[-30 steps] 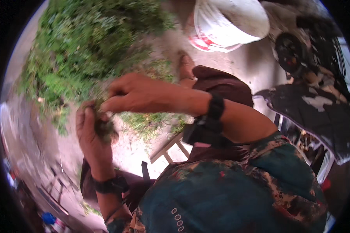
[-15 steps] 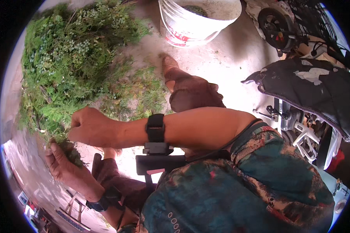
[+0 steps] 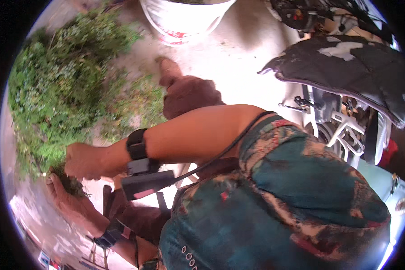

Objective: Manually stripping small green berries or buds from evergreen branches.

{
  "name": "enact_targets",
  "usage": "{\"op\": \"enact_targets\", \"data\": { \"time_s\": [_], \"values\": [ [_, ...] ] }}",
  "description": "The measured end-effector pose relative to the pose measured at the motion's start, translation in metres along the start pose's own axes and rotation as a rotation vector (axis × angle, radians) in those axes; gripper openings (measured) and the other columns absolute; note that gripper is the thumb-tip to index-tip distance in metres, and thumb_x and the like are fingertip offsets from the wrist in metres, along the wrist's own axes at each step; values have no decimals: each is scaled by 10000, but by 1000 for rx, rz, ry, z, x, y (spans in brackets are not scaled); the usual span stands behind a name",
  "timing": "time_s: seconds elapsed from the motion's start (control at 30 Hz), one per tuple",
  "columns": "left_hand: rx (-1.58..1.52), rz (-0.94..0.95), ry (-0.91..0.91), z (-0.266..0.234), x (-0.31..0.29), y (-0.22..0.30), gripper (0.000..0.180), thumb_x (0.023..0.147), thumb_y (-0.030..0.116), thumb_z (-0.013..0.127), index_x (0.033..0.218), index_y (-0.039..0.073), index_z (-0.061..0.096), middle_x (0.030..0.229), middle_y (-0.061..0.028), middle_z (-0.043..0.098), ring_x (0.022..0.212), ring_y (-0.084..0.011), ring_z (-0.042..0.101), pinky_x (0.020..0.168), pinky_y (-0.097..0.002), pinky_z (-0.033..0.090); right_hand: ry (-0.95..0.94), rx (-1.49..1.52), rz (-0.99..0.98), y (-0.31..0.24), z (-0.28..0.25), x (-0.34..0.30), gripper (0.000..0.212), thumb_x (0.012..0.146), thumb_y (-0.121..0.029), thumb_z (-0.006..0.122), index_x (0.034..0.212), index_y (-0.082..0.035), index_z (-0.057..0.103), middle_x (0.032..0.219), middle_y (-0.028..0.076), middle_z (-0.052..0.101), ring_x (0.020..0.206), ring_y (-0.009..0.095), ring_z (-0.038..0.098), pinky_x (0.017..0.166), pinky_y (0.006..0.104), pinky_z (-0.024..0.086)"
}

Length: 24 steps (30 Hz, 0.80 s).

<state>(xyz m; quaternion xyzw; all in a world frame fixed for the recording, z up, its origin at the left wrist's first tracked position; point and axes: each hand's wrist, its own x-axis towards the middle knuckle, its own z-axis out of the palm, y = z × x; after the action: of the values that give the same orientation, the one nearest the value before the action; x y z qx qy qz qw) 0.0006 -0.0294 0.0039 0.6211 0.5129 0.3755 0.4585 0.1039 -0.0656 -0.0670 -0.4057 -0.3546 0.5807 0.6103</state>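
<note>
Low at the left, my left hand (image 3: 72, 207) is curled round a small clump of green leafy sprigs (image 3: 74, 185), thumb and fingers pointing up toward the pile. Just above it, my right hand (image 3: 92, 161) is closed in a fist, its knuckles turned toward the foliage. Its fingertips are hidden beneath the hand, so what they grip cannot be made out. Both hands are close together at the near edge of a large heap of cut evergreen branches (image 3: 54, 99) with pale bluish berries or cones. Black straps circle both wrists.
A white bucket (image 3: 184, 20) with red marking stands at the top. Loose clippings (image 3: 137, 101) lie on the pale floor beside the heap. To the right is a parked scooter or bike with a dark padded cover (image 3: 342, 67). My bare foot (image 3: 170, 69) rests below the bucket.
The view has shifted, so the bucket, heap and cover appear farther left and higher. Both hands stay close together by the heap, the right one now lower over the clump in the left.
</note>
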Motion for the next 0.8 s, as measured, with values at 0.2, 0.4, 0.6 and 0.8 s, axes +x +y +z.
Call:
{"op": "enact_targets", "data": {
  "time_s": [0.2,0.4,0.6,0.8],
  "values": [
    [-19,-36,45,14,-8,0,332,818,49,517,1144,-15,538,1104,-204,535,1002,-341,548,834,-384,455,-70,-74,246,-23,-14,-6,152,688,-121,609,588,-5,611,533,100,549,448,198,525,399,321,393],
    [249,184,36,4,-12,-6,380,781,51,516,1155,-16,531,1130,-215,536,1062,-348,527,872,-378,447,-247,112,337,-41,-14,-16,152,684,-127,639,598,-8,597,548,81,536,461,192,482,424,346,370],
    [597,420,-164,4,-11,-3,323,951,161,408,1184,-40,507,1177,-156,522,1029,-247,544,847,-337,465,-320,131,375,-43,-19,-19,149,689,-134,638,615,-13,593,573,79,544,510,190,492,447,342,348],
    [885,849,-198,0,-13,-5,348,915,130,421,1219,-31,477,1180,-200,535,1066,-340,520,901,-374,428,-209,22,268,-40,-19,-21,161,686,-157,619,632,-6,601,579,94,557,526,218,525,466,362,376]
  ]
}}
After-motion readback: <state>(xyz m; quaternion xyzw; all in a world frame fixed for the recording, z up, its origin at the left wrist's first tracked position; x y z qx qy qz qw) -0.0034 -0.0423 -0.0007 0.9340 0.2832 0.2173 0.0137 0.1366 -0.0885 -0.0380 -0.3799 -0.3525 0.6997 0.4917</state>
